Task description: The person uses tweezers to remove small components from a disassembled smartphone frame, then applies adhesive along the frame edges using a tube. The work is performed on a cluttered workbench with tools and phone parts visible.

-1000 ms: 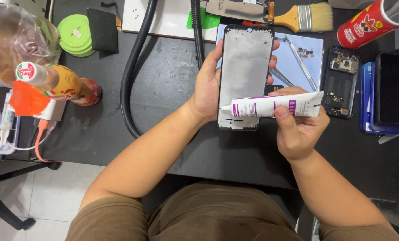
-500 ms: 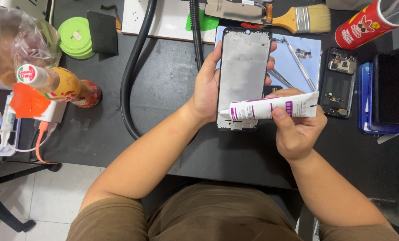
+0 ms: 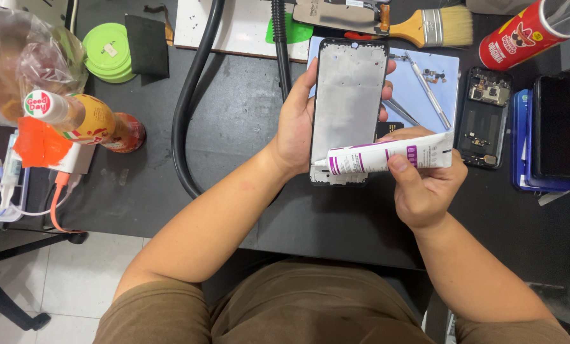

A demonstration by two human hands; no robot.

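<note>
My left hand grips a bare phone frame, black-rimmed with a grey metal inner plate, held upright above the black desk. My right hand holds a white and purple glue tube lying sideways. The tube's nozzle end touches the frame's lower left edge. My thumb presses on top of the tube.
A light blue mat with tweezers and small parts lies behind the frame. Right of it sit an opened phone body and a dark phone. A paintbrush, red can, black hose, green lids and an orange bottle surround the work spot.
The tube's nozzle has slid a little up and left along the frame's lower edge. The frame stays almost still in my left hand.
</note>
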